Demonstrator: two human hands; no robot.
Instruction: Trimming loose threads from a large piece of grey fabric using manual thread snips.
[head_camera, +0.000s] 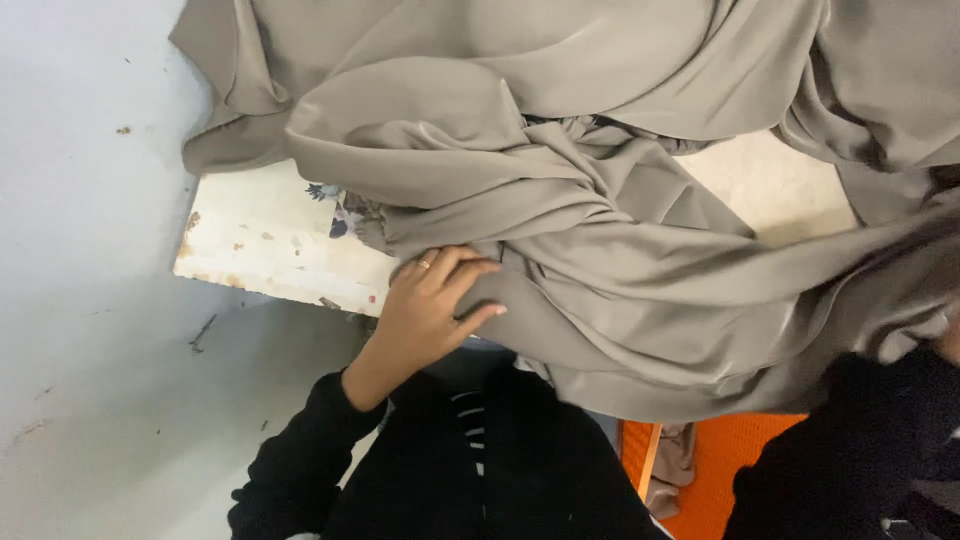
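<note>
Left hand: while I look down through the head camera, I see my left hand (432, 305) lying on the near edge of the grey cloth (600, 250); the fingers (465, 270) are spread and slightly curled, pressed flat on the fabric rather than pinching it; a ring sits on one finger; the thumb points right along a fold
Right hand: only a sliver of my right hand (948, 340) shows at the right edge, half buried under the cloth; I cannot tell whether it is spread or gripping
Cloth: a large sheet of smooth grey fabric, bunched into deep folds; it covers most of the table (260, 240) and spills over the near edge toward my lap; more of it hangs over the far left corner and runs off the top and right of the view
Table: a pale, worn top with chipped spots along its left and near edges; a bare patch shows at the left, another at the upper right between the folds
Patterned piece: a small bit of flowered fabric (340, 212) peeks out from under the grey cloth, just above my left hand
Sleeves: both arms wear black sleeves (300, 450); the left one ends at the wrist
Floor: a grey floor (90, 300) lies left of the table
Orange thing: an orange surface (720, 470) shows below the cloth, between my arms
</note>
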